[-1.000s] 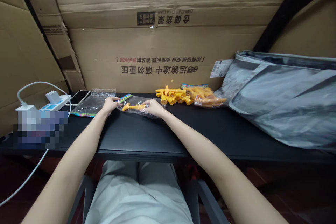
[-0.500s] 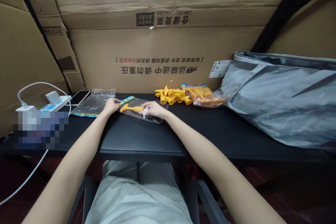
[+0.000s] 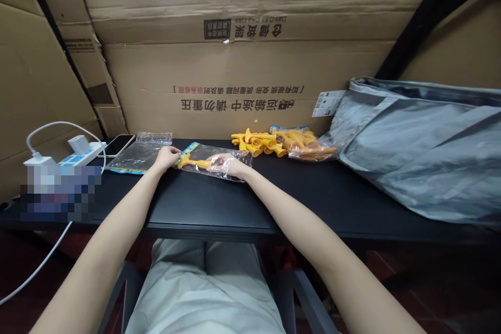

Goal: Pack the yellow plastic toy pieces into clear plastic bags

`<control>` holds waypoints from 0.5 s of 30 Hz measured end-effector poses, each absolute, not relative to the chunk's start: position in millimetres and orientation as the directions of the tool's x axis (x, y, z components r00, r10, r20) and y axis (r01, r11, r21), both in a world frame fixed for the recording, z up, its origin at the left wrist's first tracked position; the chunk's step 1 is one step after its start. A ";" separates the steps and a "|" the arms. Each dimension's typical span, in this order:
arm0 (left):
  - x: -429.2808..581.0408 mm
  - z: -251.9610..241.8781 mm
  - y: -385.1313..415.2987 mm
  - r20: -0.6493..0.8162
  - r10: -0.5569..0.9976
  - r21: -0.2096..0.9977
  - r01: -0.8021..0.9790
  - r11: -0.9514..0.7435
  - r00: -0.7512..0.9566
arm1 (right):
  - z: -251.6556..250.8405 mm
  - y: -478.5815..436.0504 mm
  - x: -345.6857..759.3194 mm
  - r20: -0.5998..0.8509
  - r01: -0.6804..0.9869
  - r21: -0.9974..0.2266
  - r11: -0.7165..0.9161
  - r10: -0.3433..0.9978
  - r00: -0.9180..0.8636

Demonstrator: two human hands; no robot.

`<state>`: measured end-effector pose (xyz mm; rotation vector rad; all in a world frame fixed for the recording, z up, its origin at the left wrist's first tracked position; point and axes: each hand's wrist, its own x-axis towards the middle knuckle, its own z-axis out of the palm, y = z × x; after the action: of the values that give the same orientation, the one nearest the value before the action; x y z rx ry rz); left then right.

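Note:
My left hand [image 3: 169, 158] pinches the colourful printed edge of a clear plastic bag [image 3: 201, 151] on the black table. My right hand [image 3: 225, 163] reaches inside that bag, its fingers closed on one end of a yellow plastic piece with a hammer-like head [image 3: 199, 163]. The piece lies inside the bag, its head towards the printed edge near my left hand. Left of my left hand lies another clear plastic bag [image 3: 143, 154], flat, with a similar printed edge. A pile of loose yellow pieces [image 3: 258, 142] sits beyond my right hand.
A clear bag filled with yellow pieces [image 3: 307, 145] lies beside the pile. A large grey fabric bag [image 3: 422, 151] stands at the right. On the left are a phone [image 3: 119, 145], a power strip [image 3: 84, 154] and a white cable [image 3: 62, 124]. Cardboard [image 3: 219, 73] stands behind the table [image 3: 211, 209].
The yellow piece and my right hand have shifted slightly left within the bag, bringing the piece's head to the printed edge. My left hand has barely moved.

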<state>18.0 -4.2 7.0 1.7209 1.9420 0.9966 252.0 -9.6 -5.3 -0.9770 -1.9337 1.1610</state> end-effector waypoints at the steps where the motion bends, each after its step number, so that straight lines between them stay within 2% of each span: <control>1: 18.5 6.9 -4.4 0.260 0.951 0.613 0.789 -0.030 -0.165 | -4.1 -11.1 251.7 0.155 0.258 -0.911 0.321 0.848 -0.506; 3: 22.3 5.9 -5.5 0.382 0.921 0.459 0.880 -0.120 -0.073 | -1.9 -14.1 251.2 0.142 0.253 -0.914 0.316 0.836 -0.530; 6: 33.9 1.9 -7.3 0.424 0.900 0.378 0.883 -0.278 0.102 | 0.7 -17.8 250.7 0.122 0.244 -0.918 0.312 0.809 -0.574; 8: 42.3 -1.7 -7.8 0.371 0.908 0.362 0.870 -0.335 0.195 | 2.1 -18.3 250.5 0.119 0.228 -0.920 0.317 0.783 -0.610; 11: 49.6 -5.5 -7.1 0.187 0.949 0.356 0.883 -0.305 0.252 | 4.6 -13.4 252.3 0.149 0.255 -0.895 0.366 0.784 -0.602; 13: 49.4 -6.0 -6.1 0.085 0.969 0.343 0.906 -0.247 0.231 | 7.4 -6.9 256.9 0.200 0.332 -0.852 0.405 0.838 -0.508; 15: 45.5 -5.5 -4.5 0.030 0.981 0.315 0.930 -0.190 0.190 | 10.7 0.5 265.5 0.299 0.435 -0.793 0.427 0.894 -0.332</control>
<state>45.5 -4.5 -5.5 2.2374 1.8367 0.3322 265.5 0.5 10.7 -1.1242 -1.9365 0.7832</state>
